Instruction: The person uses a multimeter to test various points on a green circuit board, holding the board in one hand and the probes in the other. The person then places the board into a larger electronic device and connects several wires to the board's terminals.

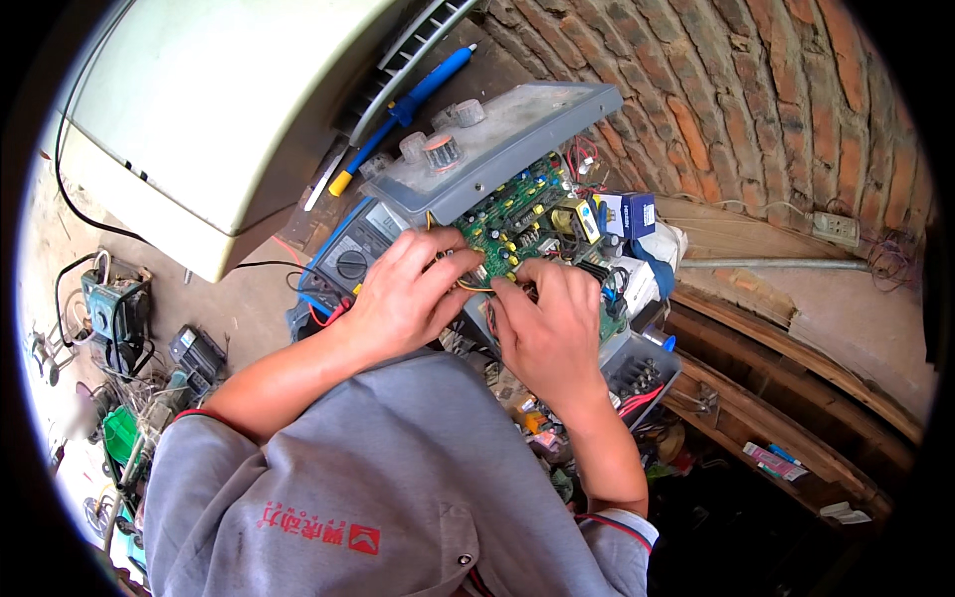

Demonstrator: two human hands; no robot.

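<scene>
A green circuit board [510,204], crowded with small parts, sits under a tilted grey panel [542,107] that carries several knobs. Over the board's near edge, my left hand [410,282] has its fingers bent together around a thin yellow-and-dark wire [476,289]. The wire runs across to my right hand [553,316], where thumb and forefinger pinch at its end. Both fingertips are close together, partly hiding what lies between them. A yellow-wrapped transformer [577,221] stands on the board beyond my right hand.
A multimeter [350,261] with a dial and red lead lies left of the board. Behind it rests a blue soldering iron [423,88]. A large pale casing [199,99] looms at upper left. A blue-and-white box [629,214] stands at right, near a brick wall [736,90].
</scene>
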